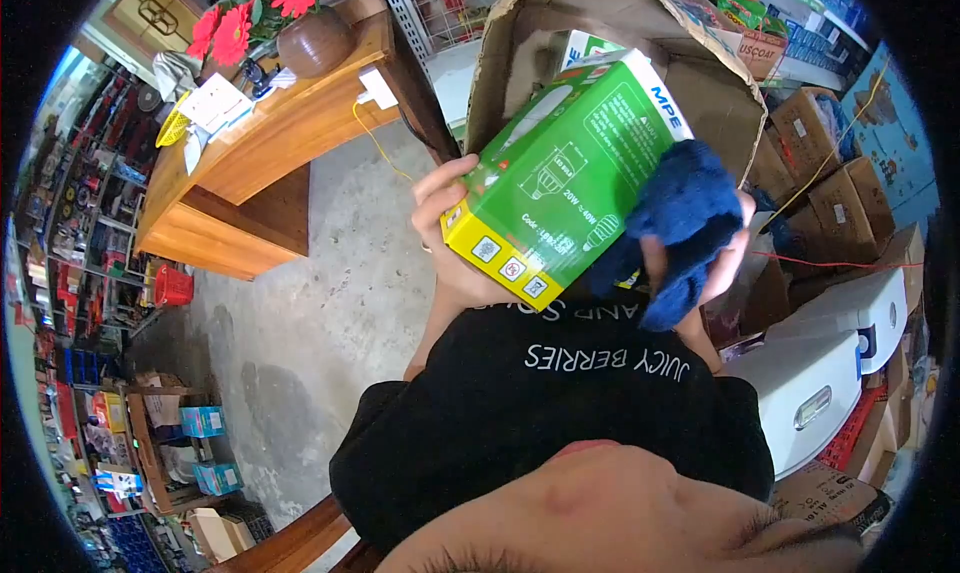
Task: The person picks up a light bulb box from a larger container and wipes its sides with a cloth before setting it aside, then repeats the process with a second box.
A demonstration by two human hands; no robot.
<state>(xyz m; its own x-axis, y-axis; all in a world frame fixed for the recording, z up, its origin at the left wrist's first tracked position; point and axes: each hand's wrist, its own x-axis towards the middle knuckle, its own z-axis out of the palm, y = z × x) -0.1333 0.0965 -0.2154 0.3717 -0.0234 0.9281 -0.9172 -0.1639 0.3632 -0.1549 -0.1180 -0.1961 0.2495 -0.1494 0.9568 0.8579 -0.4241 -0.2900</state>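
Observation:
My left hand is closed around the left end of a green and yellow light bulb box, which I hold tilted in front of my chest. Printed on the box are bulb drawings, "MPE" and "20W". In my right hand is a bunched dark blue cloth, pressed against the box's right side. The cloth hides part of that side and some of my fingers. Behind the box stands an open cardboard carton, with another green and white box partly visible inside.
A wooden desk at the upper left bears a vase of red flowers. Crowded shelves line the left. On the right are cardboard boxes and white appliance-like casings. A yellow cord hangs by the desk.

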